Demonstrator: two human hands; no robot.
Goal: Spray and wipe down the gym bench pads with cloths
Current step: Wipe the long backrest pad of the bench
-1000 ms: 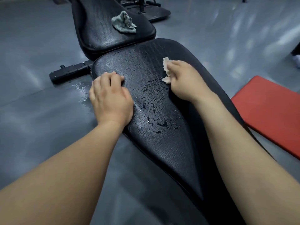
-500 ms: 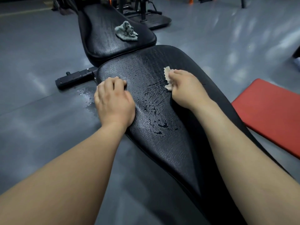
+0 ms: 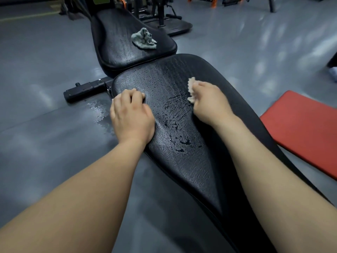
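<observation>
while my right fingers point(image 3: 200, 87) pinch the pale cloth point(image 3: 190, 92) against the back pad point(image 3: 193, 170), the wet patch point(image 3: 176, 121) lies just left of them, trailing toward me along the surface; my left fingers point(image 3: 131, 94) curl at its left edge, over what i cannot tell.

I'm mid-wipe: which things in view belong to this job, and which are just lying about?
Job:
near bench pad, wet
far pad
pale cloth in right hand
grey cloth on far pad

Lying about:
red mat on the floor
gym machines behind
</observation>
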